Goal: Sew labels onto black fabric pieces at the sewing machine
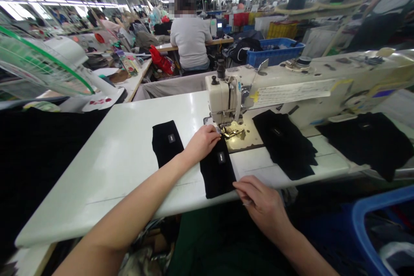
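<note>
A black fabric piece with a small dark label lies on the white sewing table, its far end beneath the presser foot of a sewing machine. My left hand pinches the fabric's far end, close to the needle area. Near the table's front edge, my right hand holds the near right corner between thumb and fingers. Another labelled black piece lies left of my left hand, partly covered by my forearm.
Stacks of black pieces lie on the right, one beside the needle plate and one farther right. A blue basket stands low at right, a fan at left. A person sits ahead, back turned.
</note>
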{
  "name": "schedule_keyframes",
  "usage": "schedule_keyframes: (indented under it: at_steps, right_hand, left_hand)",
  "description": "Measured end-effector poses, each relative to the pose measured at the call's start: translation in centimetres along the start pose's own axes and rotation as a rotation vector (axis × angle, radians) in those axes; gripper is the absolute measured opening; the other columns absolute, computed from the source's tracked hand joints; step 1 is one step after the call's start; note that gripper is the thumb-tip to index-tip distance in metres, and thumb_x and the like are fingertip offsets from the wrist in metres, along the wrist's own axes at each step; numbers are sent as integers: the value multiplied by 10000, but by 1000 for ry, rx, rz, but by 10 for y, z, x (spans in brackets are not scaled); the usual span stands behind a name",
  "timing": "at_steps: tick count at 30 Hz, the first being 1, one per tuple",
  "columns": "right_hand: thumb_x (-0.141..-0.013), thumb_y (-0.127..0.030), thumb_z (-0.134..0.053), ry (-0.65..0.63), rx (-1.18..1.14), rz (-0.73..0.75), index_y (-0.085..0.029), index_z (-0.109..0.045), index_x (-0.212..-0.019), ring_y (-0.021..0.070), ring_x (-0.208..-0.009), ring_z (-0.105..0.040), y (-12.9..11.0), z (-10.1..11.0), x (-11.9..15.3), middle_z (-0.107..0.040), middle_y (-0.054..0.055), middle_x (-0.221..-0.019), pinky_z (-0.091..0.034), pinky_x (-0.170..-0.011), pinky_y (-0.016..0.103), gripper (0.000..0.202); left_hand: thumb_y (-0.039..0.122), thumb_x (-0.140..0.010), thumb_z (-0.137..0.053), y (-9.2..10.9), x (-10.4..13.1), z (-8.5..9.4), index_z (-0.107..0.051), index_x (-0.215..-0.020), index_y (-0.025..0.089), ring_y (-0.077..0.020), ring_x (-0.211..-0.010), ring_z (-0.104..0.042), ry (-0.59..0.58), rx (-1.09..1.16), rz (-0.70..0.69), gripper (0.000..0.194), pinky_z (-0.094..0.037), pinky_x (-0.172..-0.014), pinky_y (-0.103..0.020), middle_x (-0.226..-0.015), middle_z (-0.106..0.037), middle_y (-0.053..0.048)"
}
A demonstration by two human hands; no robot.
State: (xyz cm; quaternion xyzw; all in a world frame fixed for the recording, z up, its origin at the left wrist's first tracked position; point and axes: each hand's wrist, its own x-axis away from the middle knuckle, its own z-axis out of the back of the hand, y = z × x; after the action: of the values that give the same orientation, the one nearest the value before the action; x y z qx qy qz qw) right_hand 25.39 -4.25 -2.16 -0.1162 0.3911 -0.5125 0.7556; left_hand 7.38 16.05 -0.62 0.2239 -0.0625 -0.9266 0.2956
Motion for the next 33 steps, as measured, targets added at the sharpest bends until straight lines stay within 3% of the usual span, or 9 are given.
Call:
schedule_keyframes:
  at_steps: [15, 23, 33]
  right_hand:
    - [-964, -128, -504, 14, 26, -43, -185, -660, -1042, 180, -845, -688, -3, -7, -3, -690, 84, -1007, -545, -759, 282, 184]
    - [-952, -128, -481, -3, 34, -68, -191, -645, -1053, 183, -846, -682, -3, -8, -3, -684, 82, -994, -539, -758, 283, 203]
    - [-931, -107, -466, -44, 68, -96, -194, -647, -1000, 179, -819, -654, -7, -6, -7, -676, 66, -975, -482, -672, 272, 212]
  left_hand:
    - [192, -947, -586, -17, -2, -9, -757, -957, 152, -215, -894, -598, 82, 74, -49, 176, -512, -838, -369, -944, -654, -101]
    - [178, -934, -588, -16, -3, -7, -762, -971, 167, -221, -902, -614, 95, 138, -47, 178, -525, -841, -384, -959, -661, -105]
    - [181, -936, -583, -16, -5, -7, -762, -945, 158, -212, -871, -610, 113, 131, -75, 181, -536, -818, -377, -919, -654, -96]
